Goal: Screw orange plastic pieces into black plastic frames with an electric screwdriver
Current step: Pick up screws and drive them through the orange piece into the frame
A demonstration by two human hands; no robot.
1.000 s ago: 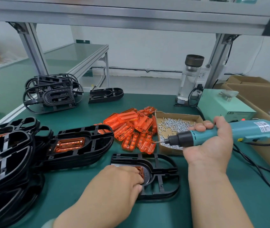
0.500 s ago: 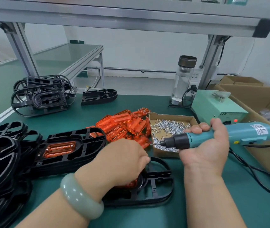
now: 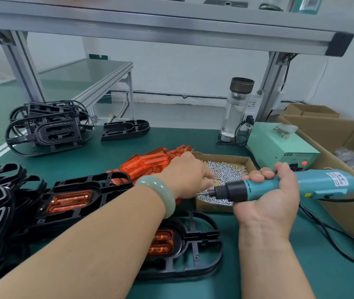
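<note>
Moved: the left hand (image 3: pixel 189 175) has left the black frame (image 3: pixel 195 255) and gone up and right into the cardboard screw box (image 3: pixel 215 207). The right hand (image 3: pixel 269 199) and its tool sit much where they were.
Left hand: fingers bent down over the loose screws (image 3: pixel 225 169), just beside the driver's bit (image 3: pixel 202 193). The fingertips are hidden by the hand itself, so I cannot tell whether a screw is pinched yet.
Right hand: wrapped firmly round the barrel of the electric screwdriver (image 3: pixel 331 182), which is held level over the box with the bit pointing left at the left fingers.
Work piece: the black frame lies flat on the green mat near the front edge, partly under the left forearm. An orange piece (image 3: pixel 161 242) is seated in its oval pocket. Any screws already in it are too small to make out.
Step in hand: most likely fetching one screw and loading it on the bit.
Doing it well: take a single screw and set its head square on the bit with the trigger untouched. At the frame, stand the driver upright over the hole, press the orange piece down with the free hand, and stop once the head seats, since plastic threads probably strip easily.
Nearby: spare orange pieces (image 3: pixel 150 162) are heaped just left of the box, and finished frames (image 3: pixel 98 184) are stacked further left.
</note>
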